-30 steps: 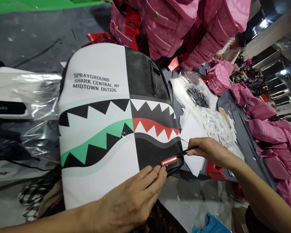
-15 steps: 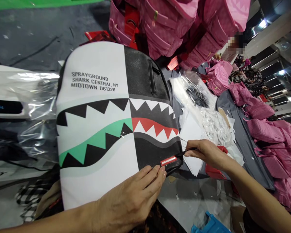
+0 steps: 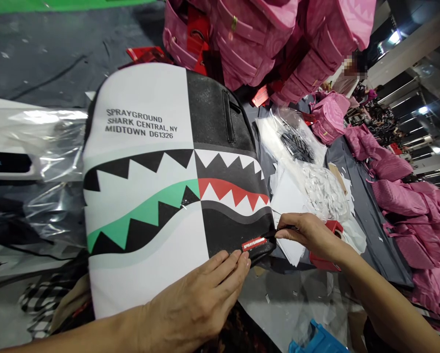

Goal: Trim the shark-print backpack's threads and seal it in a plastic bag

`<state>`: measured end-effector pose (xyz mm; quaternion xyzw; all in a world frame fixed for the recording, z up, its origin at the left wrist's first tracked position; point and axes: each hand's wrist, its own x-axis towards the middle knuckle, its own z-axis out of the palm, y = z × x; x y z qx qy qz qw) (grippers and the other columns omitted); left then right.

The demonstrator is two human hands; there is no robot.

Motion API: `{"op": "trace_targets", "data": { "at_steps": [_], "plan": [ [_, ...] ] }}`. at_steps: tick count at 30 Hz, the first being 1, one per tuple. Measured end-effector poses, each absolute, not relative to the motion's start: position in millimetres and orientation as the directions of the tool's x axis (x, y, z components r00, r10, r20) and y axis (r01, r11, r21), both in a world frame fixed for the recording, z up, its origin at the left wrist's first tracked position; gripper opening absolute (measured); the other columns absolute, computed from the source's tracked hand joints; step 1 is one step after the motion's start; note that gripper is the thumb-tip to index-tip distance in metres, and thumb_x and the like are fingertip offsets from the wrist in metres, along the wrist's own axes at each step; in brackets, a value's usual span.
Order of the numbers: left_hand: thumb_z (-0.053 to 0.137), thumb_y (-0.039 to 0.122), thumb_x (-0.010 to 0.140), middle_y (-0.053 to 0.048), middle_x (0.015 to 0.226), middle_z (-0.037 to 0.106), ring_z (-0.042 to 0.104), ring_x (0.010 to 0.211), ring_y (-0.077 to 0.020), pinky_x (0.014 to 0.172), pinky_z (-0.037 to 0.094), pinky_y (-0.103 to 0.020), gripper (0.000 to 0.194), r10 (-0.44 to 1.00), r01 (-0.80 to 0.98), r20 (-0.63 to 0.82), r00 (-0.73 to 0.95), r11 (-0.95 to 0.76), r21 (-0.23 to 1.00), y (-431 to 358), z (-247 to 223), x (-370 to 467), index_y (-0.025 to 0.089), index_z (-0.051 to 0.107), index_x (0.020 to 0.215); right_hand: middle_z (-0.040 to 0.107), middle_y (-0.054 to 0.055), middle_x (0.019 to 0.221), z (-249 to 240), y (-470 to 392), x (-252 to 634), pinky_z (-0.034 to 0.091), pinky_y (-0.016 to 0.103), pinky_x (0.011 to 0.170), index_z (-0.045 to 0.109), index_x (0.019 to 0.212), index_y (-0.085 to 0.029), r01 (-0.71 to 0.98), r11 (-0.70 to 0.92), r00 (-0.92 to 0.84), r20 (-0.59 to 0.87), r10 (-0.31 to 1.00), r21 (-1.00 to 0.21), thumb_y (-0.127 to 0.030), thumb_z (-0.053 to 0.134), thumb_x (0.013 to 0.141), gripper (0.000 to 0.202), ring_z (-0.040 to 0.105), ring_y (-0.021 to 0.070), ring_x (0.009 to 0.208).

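A white and black backpack [image 3: 142, 98] with printed shark teeth in green and red lies in front of me. My left hand [image 3: 208, 294] rests flat on its lower part, fingertips beside a small red label [image 3: 254, 243]. At the label's other end, my right hand [image 3: 301, 230] pinches a thin dark tool [image 3: 281, 229], whose tip touches the bag near the label. The exact kind of tool is too small to tell.
Pink backpacks [image 3: 242, 39] stand behind the bag, with more down the right side. White papers and clear plastic [image 3: 323, 189] lie to the right, near a red item [image 3: 325, 262]. A plastic-wrapped white object [image 3: 10, 132] is at left, a blue item [image 3: 317, 338] below.
The whole view has shifted very slightly, with the bag a little further left. Both hands keep nearly the same places on and beside the bag.
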<state>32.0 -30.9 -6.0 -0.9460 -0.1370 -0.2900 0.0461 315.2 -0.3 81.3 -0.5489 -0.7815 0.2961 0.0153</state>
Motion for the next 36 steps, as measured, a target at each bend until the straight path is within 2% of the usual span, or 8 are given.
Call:
{"op": "trace_targets", "data": {
  "at_steps": [7, 19, 36],
  "plan": [
    [0.050, 0.012, 0.090, -0.012, 0.131, 0.063, 0.053, 0.121, -0.0258, 0.105, 0.040, -0.039, 0.036, 0.232, 0.284, 0.556, 0.798, -0.959, -0.009, -29.7, -4.8, 31.4, 0.008, 0.066, 0.121, 0.061, -0.001, 0.074, 81.1, 0.9, 308.9, 0.031, 0.021, 0.059, 0.063, 0.086, -0.019, 0.830, 0.264, -0.435, -0.275, 0.857, -0.491, -0.063, 0.045, 0.098, 0.049, 0.047, 0.0102, 0.060],
    [0.045, 0.009, 0.091, -0.014, 0.129, 0.063, 0.053, 0.121, -0.0273, 0.106, 0.036, -0.040, 0.037, 0.227, 0.256, 0.573, 0.787, -0.966, 0.031, -29.1, -7.8, 32.4, 0.005, 0.065, 0.122, 0.058, 0.000, 0.073, 79.8, -3.7, 300.8, 0.027, 0.023, 0.058, 0.056, 0.082, -0.018, 0.853, 0.373, -0.467, -0.215, 0.858, -0.365, -0.061, 0.036, 0.102, 0.052, 0.048, 0.0108, 0.062],
    [0.045, 0.008, 0.091, -0.011, 0.125, 0.066, 0.055, 0.118, -0.0248, 0.103, 0.038, -0.038, 0.035, 0.238, 0.281, 0.583, 0.777, -0.960, 0.018, -29.6, -6.8, 33.3, 0.008, 0.068, 0.117, 0.056, 0.000, 0.074, 78.4, -6.7, 297.4, 0.027, 0.025, 0.058, 0.052, 0.083, -0.019, 0.858, 0.434, -0.490, -0.190, 0.851, -0.274, -0.056, 0.033, 0.105, 0.047, 0.051, 0.0120, 0.066]
  ]
}}
